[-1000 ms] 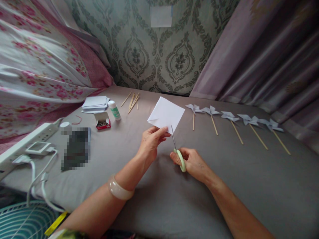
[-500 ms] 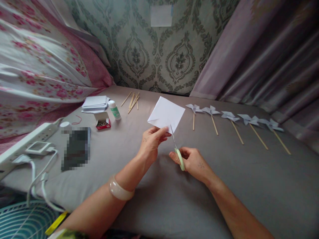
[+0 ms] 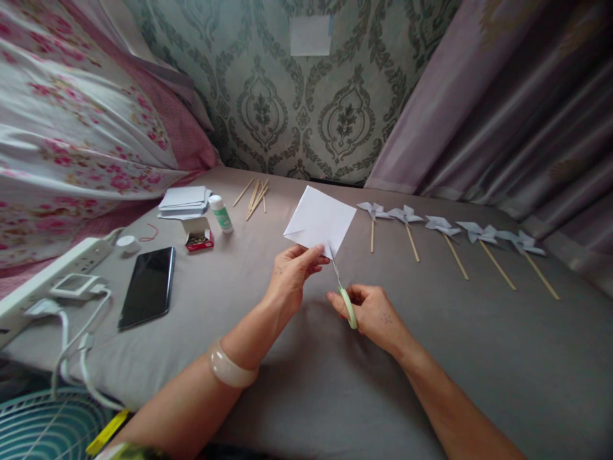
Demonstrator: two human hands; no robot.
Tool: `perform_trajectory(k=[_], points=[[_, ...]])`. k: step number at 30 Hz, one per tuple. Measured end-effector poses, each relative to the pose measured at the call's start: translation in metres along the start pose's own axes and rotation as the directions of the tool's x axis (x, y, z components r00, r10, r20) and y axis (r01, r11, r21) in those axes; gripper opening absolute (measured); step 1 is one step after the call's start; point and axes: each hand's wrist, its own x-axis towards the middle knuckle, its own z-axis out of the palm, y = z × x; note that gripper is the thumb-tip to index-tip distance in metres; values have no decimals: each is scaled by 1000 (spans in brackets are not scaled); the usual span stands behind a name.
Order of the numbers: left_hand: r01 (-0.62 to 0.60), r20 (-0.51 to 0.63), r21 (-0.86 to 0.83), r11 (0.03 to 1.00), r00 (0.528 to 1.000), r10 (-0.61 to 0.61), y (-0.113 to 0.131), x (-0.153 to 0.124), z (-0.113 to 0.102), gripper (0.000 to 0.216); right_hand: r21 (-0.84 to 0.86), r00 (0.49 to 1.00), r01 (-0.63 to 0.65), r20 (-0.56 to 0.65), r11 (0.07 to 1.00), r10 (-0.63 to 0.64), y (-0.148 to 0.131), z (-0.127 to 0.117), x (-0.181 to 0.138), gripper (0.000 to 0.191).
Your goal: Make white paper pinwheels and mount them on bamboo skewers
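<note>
A square sheet of white paper (image 3: 322, 217) is pinched near its lower edge by my left hand (image 3: 293, 271), thumb on top. Cuts show at its left side and near the bottom corner. My right hand (image 3: 371, 312) grips a pair of scissors (image 3: 349, 308) by the pale green handles. The blades reach up to the paper's bottom corner, close to my left fingertips, and their tips are at the lower cut. Both hands are held above the grey cloth (image 3: 421, 358).
To the right lies a row of paper pinwheels (image 3: 441, 225) on sticks. Loose wooden sticks (image 3: 257, 197), a glue bottle (image 3: 221, 214), a paper stack (image 3: 184, 201) and a red box (image 3: 198, 239) of small fasteners sit left, near a phone (image 3: 147, 287) and power strip (image 3: 52, 291).
The scissors and my right hand have shifted very slightly right and down, and less of the blades overlaps the paper. My left hand and the paper stay almost in place.
</note>
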Motion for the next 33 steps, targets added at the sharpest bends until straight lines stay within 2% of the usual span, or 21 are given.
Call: perform_trajectory(k=[12, 26, 33], points=[[-18, 19, 46, 999, 1000, 17, -1, -1, -1, 25, -7, 1000, -18, -12, 1000, 18, 2, 1, 0, 37], [8, 53, 76, 997, 999, -12, -5, -7, 4, 21, 36, 999, -7, -41, 999, 8, 3, -1, 1, 40], [6, 53, 73, 997, 999, -10, -5, -7, 5, 20, -10, 997, 8, -75, 1000, -9, 2, -1, 1, 41]])
